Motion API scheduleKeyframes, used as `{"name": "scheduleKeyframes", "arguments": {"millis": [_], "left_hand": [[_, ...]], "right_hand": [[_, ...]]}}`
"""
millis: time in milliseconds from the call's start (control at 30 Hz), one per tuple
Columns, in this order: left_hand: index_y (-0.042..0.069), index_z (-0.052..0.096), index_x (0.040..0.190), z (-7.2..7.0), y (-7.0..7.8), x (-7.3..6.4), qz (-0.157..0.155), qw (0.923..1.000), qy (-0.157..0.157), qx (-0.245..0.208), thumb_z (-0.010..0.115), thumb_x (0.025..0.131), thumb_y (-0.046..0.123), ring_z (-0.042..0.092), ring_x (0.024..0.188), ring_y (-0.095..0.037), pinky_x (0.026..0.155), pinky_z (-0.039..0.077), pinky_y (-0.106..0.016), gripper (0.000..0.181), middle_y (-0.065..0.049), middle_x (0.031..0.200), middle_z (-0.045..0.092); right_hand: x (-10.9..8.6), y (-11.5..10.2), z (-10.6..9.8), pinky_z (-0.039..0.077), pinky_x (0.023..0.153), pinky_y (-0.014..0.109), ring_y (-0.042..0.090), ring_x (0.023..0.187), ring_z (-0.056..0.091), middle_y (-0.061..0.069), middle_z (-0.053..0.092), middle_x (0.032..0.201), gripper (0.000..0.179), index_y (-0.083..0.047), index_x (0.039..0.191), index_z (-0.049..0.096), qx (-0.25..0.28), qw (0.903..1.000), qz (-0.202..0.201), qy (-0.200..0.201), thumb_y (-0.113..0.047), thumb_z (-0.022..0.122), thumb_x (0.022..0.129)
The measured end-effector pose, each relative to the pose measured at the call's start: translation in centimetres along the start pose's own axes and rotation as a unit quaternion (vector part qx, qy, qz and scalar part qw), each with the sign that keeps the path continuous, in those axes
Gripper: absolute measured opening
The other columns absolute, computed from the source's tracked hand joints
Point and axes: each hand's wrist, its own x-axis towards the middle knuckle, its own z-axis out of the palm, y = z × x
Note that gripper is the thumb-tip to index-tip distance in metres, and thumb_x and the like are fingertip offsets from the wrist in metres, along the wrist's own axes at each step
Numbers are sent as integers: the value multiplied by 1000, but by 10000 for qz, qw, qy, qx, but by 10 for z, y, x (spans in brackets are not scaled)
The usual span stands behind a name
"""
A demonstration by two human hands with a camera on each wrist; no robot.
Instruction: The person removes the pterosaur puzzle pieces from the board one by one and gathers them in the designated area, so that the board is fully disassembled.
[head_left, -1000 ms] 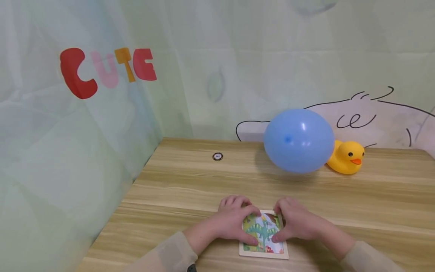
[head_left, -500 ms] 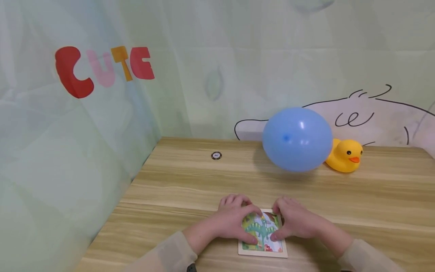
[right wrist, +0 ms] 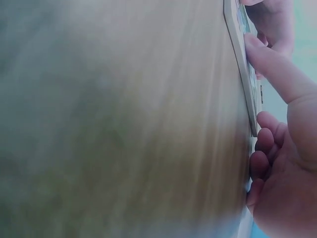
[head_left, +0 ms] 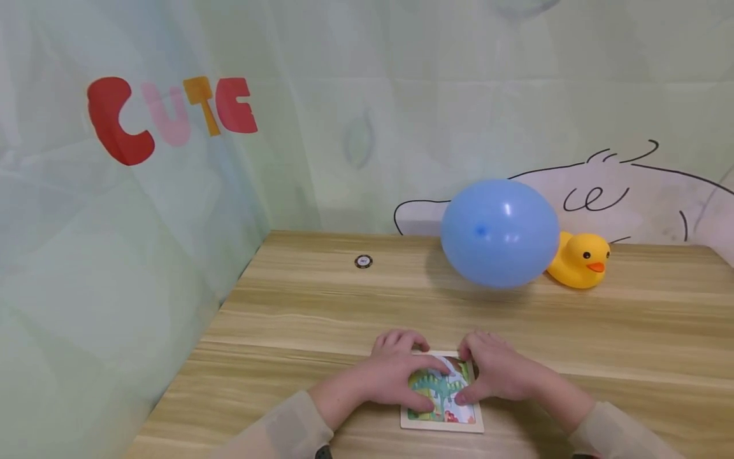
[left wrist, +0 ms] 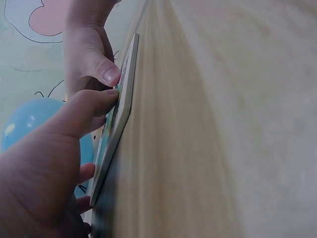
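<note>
Sleeves: pale cuffs, left (head_left: 292, 424) and right (head_left: 619, 430), reach in from the near edge; a small dark object (head_left: 323, 452) peeks out below the left one.
Puzzle: square dinosaur puzzle (head_left: 441, 392) in a light wooden frame, on the near part of the table (head_left: 287, 325), between the two hands.
Left hand: hand (head_left: 395, 373) arched over the puzzle's left side, fingers apart; thumb and index finger lie on the picture, the other fingers bend by the far left corner, holding the puzzle between them.
Right hand: hand (head_left: 501, 370) grips the puzzle's right side, thumb pressed on the picture, index finger curled at the far right corner; in the right wrist view the other fingers are loosely curled.
Balloon: blue balloon (head_left: 499, 233), well beyond the hands, partly in front of the duck; whether the two touch I cannot tell.
Duck: yellow toy duck (head_left: 582, 261), orange bill turned right.
Chip: round dark-rimmed chip (head_left: 363, 261) with a white centre, left of the balloon and well apart.
Backdrop: pale green cloth (head_left: 321, 95) with colourful letters (head_left: 117, 121) reading CUTE at left and a line-drawn figure (head_left: 671, 197) at right.
</note>
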Motion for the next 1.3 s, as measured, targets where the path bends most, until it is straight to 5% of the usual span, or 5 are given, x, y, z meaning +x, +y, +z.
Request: {"name": "scheduleKeyframes", "arguments": {"millis": [500,1300], "left_hand": [[49,53,125,0,-3,-1,237,9996,-60,159,63,79,56,29,121,-22,98,23,-48,48,3,130,40],[50,51,127,1,-4,-1,198,9995,-255,72,60,81,57,27,123,-23,99,21,-49,47,4,132,37]], "right_hand": [[-2,0,0,33,76,38,20,87,38,-1,43,92,65,-11,98,48,-2,9999,-40,112,-54,80,62],[-4,0,-1,32,76,39,21,91,38,-1,42,94,65,-11,101,46,166,9998,-38,38,-54,78,65]]}}
